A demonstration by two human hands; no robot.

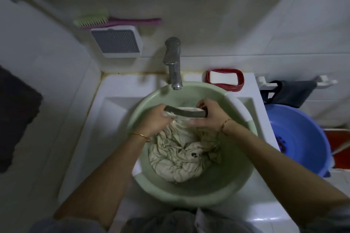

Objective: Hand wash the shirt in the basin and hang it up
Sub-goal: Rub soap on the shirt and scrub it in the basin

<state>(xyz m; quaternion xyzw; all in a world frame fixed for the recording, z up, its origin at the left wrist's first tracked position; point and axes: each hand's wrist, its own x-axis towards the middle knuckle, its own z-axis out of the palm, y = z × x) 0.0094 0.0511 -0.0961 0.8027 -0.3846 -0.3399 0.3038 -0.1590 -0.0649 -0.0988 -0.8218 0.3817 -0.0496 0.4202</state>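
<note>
A cream shirt (178, 157) with thin green stripes lies bunched and wet in a pale green basin (147, 181) set in the white sink. Its grey collar band (185, 112) is stretched taut above the bunch. My left hand (154, 121) grips the band's left end. My right hand (208, 115) grips its right end, fingers curled round the cloth. Both hands are over the far half of the basin, just below the tap's spout.
A metal tap (173, 62) stands behind the basin. A red soap dish (224, 79) with white soap sits at the back right. A scrubbing brush (106, 21) rests on a wall box. A blue basin (299, 138) stands right; a dark cloth (291, 92) hangs on a rail.
</note>
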